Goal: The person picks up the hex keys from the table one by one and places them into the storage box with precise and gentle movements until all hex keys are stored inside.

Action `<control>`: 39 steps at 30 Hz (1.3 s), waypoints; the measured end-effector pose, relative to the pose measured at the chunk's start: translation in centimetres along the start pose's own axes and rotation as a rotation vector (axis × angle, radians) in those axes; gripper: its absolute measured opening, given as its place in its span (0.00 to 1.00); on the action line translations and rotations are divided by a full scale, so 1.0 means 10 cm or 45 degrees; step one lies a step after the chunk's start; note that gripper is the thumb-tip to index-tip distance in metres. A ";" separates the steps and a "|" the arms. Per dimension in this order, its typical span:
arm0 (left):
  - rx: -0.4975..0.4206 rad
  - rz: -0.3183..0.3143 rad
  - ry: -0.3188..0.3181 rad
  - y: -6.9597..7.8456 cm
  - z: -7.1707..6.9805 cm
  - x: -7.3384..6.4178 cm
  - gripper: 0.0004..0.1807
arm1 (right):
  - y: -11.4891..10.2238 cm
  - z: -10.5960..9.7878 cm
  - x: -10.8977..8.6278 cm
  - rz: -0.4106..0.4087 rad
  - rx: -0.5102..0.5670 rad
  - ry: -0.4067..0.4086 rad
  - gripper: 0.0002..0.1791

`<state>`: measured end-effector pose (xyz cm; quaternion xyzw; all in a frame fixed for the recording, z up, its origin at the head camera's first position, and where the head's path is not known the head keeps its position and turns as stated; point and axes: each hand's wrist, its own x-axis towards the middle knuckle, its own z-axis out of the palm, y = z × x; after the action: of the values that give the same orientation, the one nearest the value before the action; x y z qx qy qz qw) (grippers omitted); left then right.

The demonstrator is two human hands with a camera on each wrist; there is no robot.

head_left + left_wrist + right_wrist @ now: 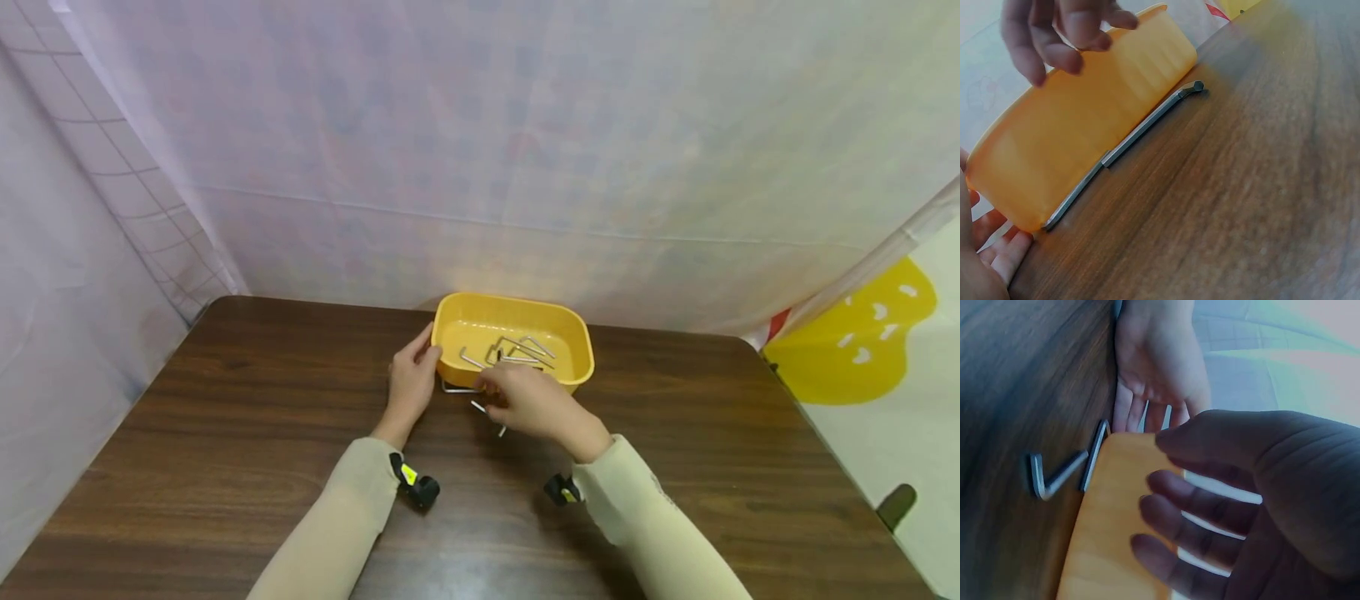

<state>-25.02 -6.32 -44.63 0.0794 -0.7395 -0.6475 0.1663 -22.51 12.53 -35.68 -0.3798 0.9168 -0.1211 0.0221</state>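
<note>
A yellow plastic bin [517,308] holds several metal hex keys [521,358]. My left hand [411,387] rests its fingers against the bin's left end, near the front corner. Over the front wall hangs my right hand [536,404], its fingers loosely bent and nothing visible between them. On the table before that wall lie two more hex keys. The left one [459,389] lies along the bin's base; the nearer one [1063,474] is partly hidden by my right hand in the head view. The left wrist view shows both, the longer-looking hex key [1150,125] overlapping the other visually.
The dark wood-grain table [262,450] reaches a pale hanging cloth [480,150] just behind the bin. Beyond the table's right edge is a white surface with a yellow patterned shape [862,350]. A camera is strapped at each wrist.
</note>
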 end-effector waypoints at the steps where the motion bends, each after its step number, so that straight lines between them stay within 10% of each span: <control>1: -0.002 -0.001 -0.001 0.00 0.00 0.00 0.25 | 0.00 0.01 -0.01 0.010 0.012 -0.016 0.13; 13: -0.003 -0.004 -0.005 -0.01 0.02 0.00 0.25 | -0.02 0.29 -0.04 0.169 -0.068 -0.044 0.15; 39: 0.039 0.017 0.008 0.00 0.01 0.00 0.25 | -0.09 0.42 -0.01 0.177 -0.173 -0.034 0.11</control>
<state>-25.02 -6.25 -44.67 0.0790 -0.7494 -0.6345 0.1718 -21.22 11.13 -39.57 -0.3175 0.9467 -0.0518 0.0170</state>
